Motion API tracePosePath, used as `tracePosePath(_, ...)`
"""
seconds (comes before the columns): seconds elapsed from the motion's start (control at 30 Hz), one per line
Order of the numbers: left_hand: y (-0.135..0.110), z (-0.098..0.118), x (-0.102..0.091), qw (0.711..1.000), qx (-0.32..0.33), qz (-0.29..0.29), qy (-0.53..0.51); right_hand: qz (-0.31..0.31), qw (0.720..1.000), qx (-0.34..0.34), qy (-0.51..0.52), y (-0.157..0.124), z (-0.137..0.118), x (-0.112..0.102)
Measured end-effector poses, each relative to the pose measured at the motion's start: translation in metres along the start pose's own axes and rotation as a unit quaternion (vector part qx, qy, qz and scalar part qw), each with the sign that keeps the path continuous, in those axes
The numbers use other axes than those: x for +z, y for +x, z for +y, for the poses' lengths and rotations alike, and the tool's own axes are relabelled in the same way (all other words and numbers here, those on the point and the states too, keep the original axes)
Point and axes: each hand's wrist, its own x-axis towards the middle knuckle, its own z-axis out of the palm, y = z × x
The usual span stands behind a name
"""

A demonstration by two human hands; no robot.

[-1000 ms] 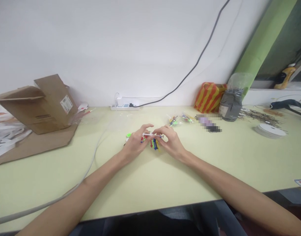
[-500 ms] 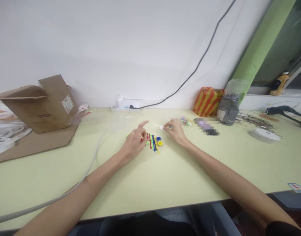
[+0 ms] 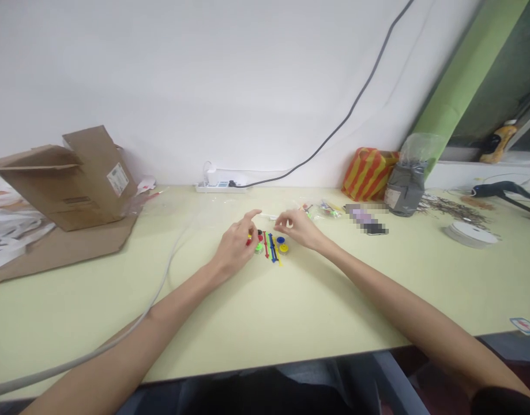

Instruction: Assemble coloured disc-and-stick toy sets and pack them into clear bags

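The left hand (image 3: pixel 236 249) is spreading its grip over a small red plastic piece (image 3: pixel 248 241), pinching it or not I cannot tell; the right hand (image 3: pixel 300 228) is curving open near a thin white rod (image 3: pixel 268 217). Plastic strips (image 3: pixel 270 248) and wheels (image 3: pixel 283 248) are lying between them on the worktop (image 3: pixel 316 311), looking light and stiff, best taken by their edges.

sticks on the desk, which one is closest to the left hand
The red stick is nearest the left hand; the blue stick and yellow stick lie farther right.

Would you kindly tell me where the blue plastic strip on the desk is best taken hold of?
Probably its far end, from above: the blue strip lies flat, with the red strip to its left and the yellow strip crowding its near end.
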Motion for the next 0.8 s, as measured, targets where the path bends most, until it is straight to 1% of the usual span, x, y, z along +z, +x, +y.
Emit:
tracePosePath(0.03,0.0,0.0,0.001,1.0,0.003,-0.004,0.001,-0.02,1.0,-0.004,0.011,-0.008,-0.004,-0.003)
tracePosePath(0.1,-0.001,0.001,0.002,1.0,0.004,-0.016,0.003,-0.036,0.999,0.001,0.014,-0.021,-0.007,-0.006)
tracePosePath(0.23,-0.003,0.002,0.004,0.999,0.009,-0.036,0.008,-0.045,0.999,0.017,-0.003,-0.029,-0.001,-0.002)
tracePosePath(0.27,-0.003,0.003,0.004,0.999,0.013,-0.036,0.009,-0.034,0.999,0.019,-0.008,-0.029,0.0,-0.001)
tracePosePath(0.33,-0.002,0.005,0.004,0.999,0.025,-0.032,0.009,0.011,1.0,0.015,-0.001,-0.03,-0.002,0.0)
tracePosePath(0.4,-0.001,0.007,0.003,0.999,0.043,-0.031,0.011,0.063,0.997,0.0,0.041,-0.033,-0.012,-0.001)
tracePosePath(0.47,0.0,0.01,0.002,0.997,0.064,-0.031,0.018,0.093,0.99,-0.02,0.104,-0.037,-0.028,-0.001)
tracePosePath(0.57,0.001,0.01,0.002,0.995,0.088,-0.042,0.038,0.098,0.98,-0.031,0.171,-0.04,-0.047,0.002)
tracePosePath(0.67,0.003,0.006,0.002,0.993,0.094,-0.041,0.057,0.096,0.976,-0.017,0.192,-0.04,-0.047,0.007)
tracePosePath(0.73,0.003,0.002,0.003,0.993,0.094,-0.03,0.068,0.098,0.981,-0.008,0.166,-0.04,-0.039,0.01)
tracePosePath(0.8,0.004,-0.002,0.003,0.99,0.105,-0.029,0.084,0.099,0.99,0.001,0.097,-0.039,-0.03,0.014)
